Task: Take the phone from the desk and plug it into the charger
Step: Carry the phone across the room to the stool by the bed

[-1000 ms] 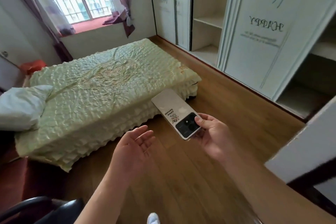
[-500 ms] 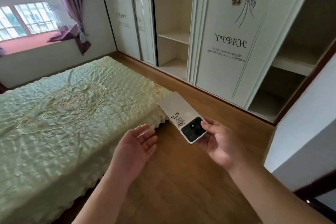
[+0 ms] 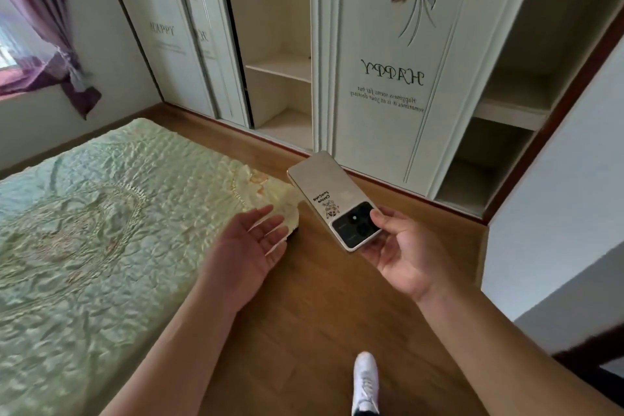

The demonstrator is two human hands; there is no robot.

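Fingers of your right hand [image 3: 401, 250] pinch the phone [image 3: 332, 199] mid-frame; your left hand [image 3: 253, 246] is spread, empty. Pickup looks done; no charger in sight.

One phone [image 3: 332, 201], back up, with one black camera block [image 3: 355, 225] and one sticker [image 3: 330, 210] on it. Two hands: left hand [image 3: 251, 248] and right hand [image 3: 403, 251]. One white shoe [image 3: 365, 382] on the floor [image 3: 304, 331]. One bed [image 3: 101, 229] under one green cover. One curtain [image 3: 44, 54] at the upper left edge. Three wardrobe doors [image 3: 395, 77] bearing flower prints, with two open shelf bays [image 3: 280, 67] between and beside them
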